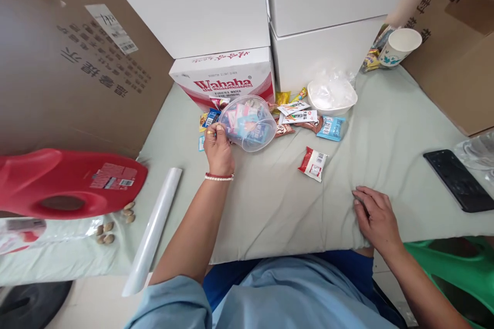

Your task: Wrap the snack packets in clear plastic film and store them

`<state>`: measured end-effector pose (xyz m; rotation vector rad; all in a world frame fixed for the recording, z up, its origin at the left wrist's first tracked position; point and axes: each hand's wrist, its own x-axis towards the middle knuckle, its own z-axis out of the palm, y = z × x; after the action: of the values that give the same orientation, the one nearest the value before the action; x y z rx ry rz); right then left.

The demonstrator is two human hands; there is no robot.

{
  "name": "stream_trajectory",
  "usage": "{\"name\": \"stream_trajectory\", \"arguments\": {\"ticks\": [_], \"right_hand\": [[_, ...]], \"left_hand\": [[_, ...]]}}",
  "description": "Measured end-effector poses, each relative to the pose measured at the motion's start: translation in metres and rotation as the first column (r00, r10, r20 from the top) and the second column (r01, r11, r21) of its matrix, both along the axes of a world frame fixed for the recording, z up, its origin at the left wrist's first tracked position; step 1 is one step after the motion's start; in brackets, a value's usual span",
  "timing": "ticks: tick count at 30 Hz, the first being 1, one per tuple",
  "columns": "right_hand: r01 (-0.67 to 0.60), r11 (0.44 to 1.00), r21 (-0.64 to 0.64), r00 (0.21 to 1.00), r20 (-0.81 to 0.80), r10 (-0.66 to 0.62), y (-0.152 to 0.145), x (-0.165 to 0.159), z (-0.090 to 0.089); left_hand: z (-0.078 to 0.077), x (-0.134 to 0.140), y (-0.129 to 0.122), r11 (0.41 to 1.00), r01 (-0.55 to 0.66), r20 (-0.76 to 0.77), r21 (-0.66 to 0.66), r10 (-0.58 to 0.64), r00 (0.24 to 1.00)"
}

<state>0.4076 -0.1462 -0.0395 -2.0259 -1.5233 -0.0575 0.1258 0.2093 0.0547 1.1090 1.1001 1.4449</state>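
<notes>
My left hand [218, 150] grips the rim of a clear round plastic bowl [259, 140], held tilted at the table's back. Small pink and blue packets show through it; whether they lie in it or behind it I cannot tell. Just right of the bowl lies a pile of snack packets [298, 116], with a blue packet [332, 128] at its right end. A red and white packet [313, 164] lies by itself nearer to me. On the cloth by the front edge rests my right hand [376, 216], holding nothing, its fingers loosely bent and the thumb apart.
Behind the packets stand a Wahaha carton [231, 79] and white boxes [316, 54]. A white bowl with plastic film [332, 97] and a paper cup [400, 46] are further right. A phone [459, 180] lies right; a red jug [69, 180], a white roll [154, 231] and nuts [108, 226] lie left.
</notes>
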Motion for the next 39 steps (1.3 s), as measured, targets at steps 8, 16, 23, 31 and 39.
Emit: {"name": "stream_trajectory", "arguments": {"ticks": [8, 16, 23, 31, 39], "right_hand": [[0.174, 0.982, 0.075, 0.964, -0.218, -0.154, 0.013, -0.015, 0.040], [0.121, 0.993, 0.005, 0.504, -0.862, -0.057, 0.058, -0.051, 0.075], [-0.074, 0.977, 0.201, 0.138, -0.968, 0.210, 0.089, -0.079, 0.103], [0.251, 0.956, 0.153, 0.799, -0.590, -0.116, 0.072, 0.006, 0.140], [0.482, 0.787, -0.385, 0.843, 0.449, -0.297, 0.115, 0.153, 0.132]], "left_hand": [[0.022, 0.015, -0.049, 0.939, 0.191, 0.511, -0.287, -0.018, 0.859], [0.015, 0.033, -0.068, 0.840, 0.380, 0.702, -0.387, 0.002, 0.712], [0.001, 0.052, -0.122, 0.613, 0.616, 0.662, -0.494, -0.194, 0.724], [-0.034, 0.068, -0.170, 0.728, 0.685, -0.508, -0.025, -0.600, 0.619], [-0.075, 0.053, -0.134, 0.604, 0.793, -0.975, 0.078, -0.119, 0.186]]}}
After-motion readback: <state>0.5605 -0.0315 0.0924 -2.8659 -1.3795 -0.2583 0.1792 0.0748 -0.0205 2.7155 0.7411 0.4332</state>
